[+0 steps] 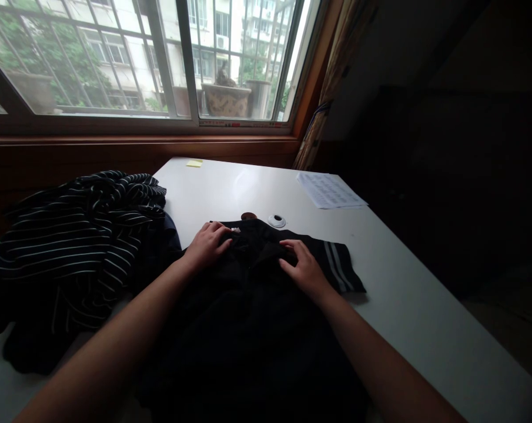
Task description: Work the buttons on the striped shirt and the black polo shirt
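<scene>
A black shirt (266, 317) with a collar (266, 249) lies spread on the white table in front of me. Two grey stripes cross its right sleeve (336, 264). My left hand (207, 245) rests on the cloth left of the collar, close to a small white label (236, 230), its thumb apart from the fingers. Right of the collar, my right hand (306, 270) touches the shirt with thumb and fingers spread and slightly bent. The lower part of the shirt is too dark to make out folds.
A heap of black clothes with white stripes (84, 235) lies at the left. Beyond the shirt are a white round object with a dark centre (277, 221) and a brown round one (248, 216). Printed papers (330, 189) and a yellow note (194, 163) lie farther back, below the window.
</scene>
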